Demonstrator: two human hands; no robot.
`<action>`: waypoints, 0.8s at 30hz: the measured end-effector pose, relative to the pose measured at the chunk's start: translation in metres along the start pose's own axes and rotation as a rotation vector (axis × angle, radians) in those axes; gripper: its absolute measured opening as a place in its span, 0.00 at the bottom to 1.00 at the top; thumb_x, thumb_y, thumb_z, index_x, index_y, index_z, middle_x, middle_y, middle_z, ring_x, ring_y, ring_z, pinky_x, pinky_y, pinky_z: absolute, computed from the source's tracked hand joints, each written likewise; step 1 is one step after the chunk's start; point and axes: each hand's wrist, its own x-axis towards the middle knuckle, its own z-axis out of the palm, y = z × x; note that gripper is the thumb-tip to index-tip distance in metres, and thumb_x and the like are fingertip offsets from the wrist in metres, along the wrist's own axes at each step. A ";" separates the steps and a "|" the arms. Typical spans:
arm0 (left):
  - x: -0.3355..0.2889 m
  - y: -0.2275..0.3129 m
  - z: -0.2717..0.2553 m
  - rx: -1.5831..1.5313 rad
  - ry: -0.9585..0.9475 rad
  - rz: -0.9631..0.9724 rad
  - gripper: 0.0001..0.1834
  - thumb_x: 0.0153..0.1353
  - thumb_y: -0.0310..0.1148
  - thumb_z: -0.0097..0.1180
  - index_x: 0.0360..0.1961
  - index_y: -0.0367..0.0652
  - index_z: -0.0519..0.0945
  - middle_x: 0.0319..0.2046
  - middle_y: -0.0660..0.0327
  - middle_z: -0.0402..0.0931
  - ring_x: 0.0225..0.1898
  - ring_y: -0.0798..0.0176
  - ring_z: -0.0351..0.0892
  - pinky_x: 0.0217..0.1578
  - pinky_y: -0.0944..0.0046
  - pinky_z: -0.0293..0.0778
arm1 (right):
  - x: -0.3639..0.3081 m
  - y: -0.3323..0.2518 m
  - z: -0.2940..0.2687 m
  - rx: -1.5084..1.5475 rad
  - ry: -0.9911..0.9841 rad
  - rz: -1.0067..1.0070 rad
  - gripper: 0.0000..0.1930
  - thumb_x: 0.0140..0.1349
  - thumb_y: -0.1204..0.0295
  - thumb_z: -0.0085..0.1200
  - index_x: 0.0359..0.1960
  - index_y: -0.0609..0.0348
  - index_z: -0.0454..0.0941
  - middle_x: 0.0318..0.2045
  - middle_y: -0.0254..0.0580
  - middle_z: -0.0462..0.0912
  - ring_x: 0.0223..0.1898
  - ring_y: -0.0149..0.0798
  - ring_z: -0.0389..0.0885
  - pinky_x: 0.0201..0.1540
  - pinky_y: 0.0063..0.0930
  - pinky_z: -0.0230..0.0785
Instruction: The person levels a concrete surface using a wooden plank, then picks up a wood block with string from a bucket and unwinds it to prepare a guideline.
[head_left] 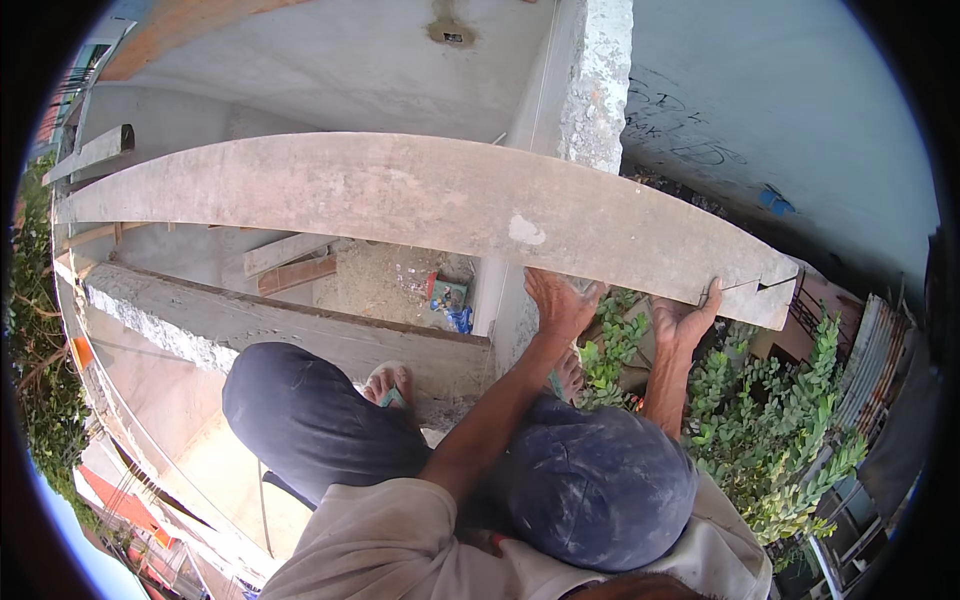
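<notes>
A long, flat, weathered board [400,185] stretches across the view, its face stained and its edges bowed by the lens. Its right end has a dark crack. My left hand [562,303] is closed on the board's lower edge, right of the middle. Nearer the cracked end, my right hand [686,320] grips the same edge, thumb up against the face and fingers partly hidden behind it. Below the board, my sandalled left foot [388,385] rests by a concrete beam [300,325], and my right foot [568,375] shows between my arms.
A rough concrete wall top [597,90] runs away from me behind the board. Far below lie loose planks [297,272] and a green-and-red container [447,295]. Leafy plants [770,400] grow low on the right, beside rusty corrugated sheet [868,350]. A grey-blue wall [800,100] stands at right.
</notes>
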 end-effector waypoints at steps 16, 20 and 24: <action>0.166 0.182 -0.251 0.329 -0.607 0.149 0.34 0.67 0.52 0.58 0.60 0.31 0.75 0.53 0.40 0.80 0.57 0.45 0.80 0.58 0.51 0.73 | -0.032 -0.018 0.145 -1.542 -0.787 -1.171 0.23 0.63 0.63 0.64 0.57 0.59 0.78 0.54 0.52 0.80 0.59 0.55 0.75 0.67 0.55 0.59; 0.255 0.093 -0.291 0.705 -0.360 0.300 0.40 0.69 0.55 0.54 0.70 0.34 0.66 0.69 0.39 0.65 0.71 0.39 0.62 0.70 0.49 0.60 | 0.008 0.042 0.136 -1.952 -0.800 -0.966 0.28 0.65 0.56 0.59 0.61 0.61 0.74 0.54 0.53 0.78 0.60 0.54 0.72 0.70 0.56 0.54; 0.241 0.033 -0.396 1.071 -0.522 0.270 0.38 0.70 0.57 0.52 0.71 0.40 0.66 0.71 0.44 0.62 0.74 0.39 0.56 0.72 0.38 0.53 | 0.011 0.041 0.123 -1.785 -0.790 -1.056 0.29 0.66 0.55 0.58 0.61 0.62 0.73 0.53 0.53 0.78 0.58 0.54 0.73 0.70 0.55 0.54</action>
